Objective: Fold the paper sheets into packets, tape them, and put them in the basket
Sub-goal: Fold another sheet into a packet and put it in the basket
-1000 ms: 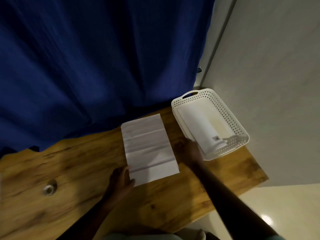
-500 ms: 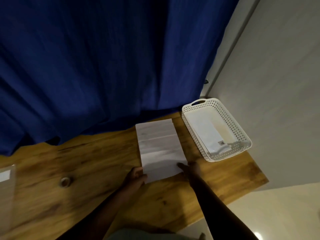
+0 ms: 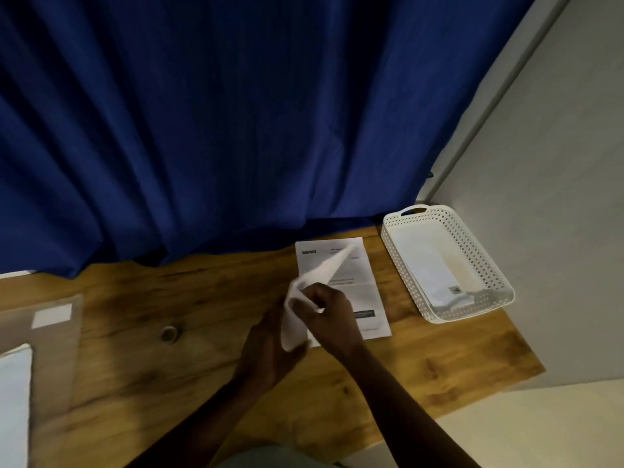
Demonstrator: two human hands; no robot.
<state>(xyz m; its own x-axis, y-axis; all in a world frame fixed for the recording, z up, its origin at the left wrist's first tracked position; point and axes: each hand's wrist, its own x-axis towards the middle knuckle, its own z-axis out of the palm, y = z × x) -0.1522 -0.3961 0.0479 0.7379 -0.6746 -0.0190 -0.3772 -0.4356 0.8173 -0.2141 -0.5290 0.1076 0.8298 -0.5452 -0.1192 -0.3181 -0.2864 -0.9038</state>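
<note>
A white paper sheet (image 3: 324, 270) is lifted off the stack, blurred and curling. My right hand (image 3: 329, 315) pinches its near edge, and my left hand (image 3: 270, 342) holds its lower part from the left. Under it a printed sheet (image 3: 366, 292) lies flat on the wooden table (image 3: 439, 359). The white perforated basket (image 3: 489, 261) stands at the table's right end and holds a folded taped packet (image 3: 435, 282). A tape roll (image 3: 169, 333) lies on the table to the left of my hands.
A blue curtain (image 3: 219, 123) hangs right behind the table. A pale wall (image 3: 547, 197) stands to the right, and the floor (image 3: 540, 427) lies past the table's right edge. At the far left a brownish flat object (image 3: 50, 349) bears a white label.
The view swung right, shifting everything left. Both hands went from resting at the stack's near corners to lifting its top sheet, baring a printed sheet below.
</note>
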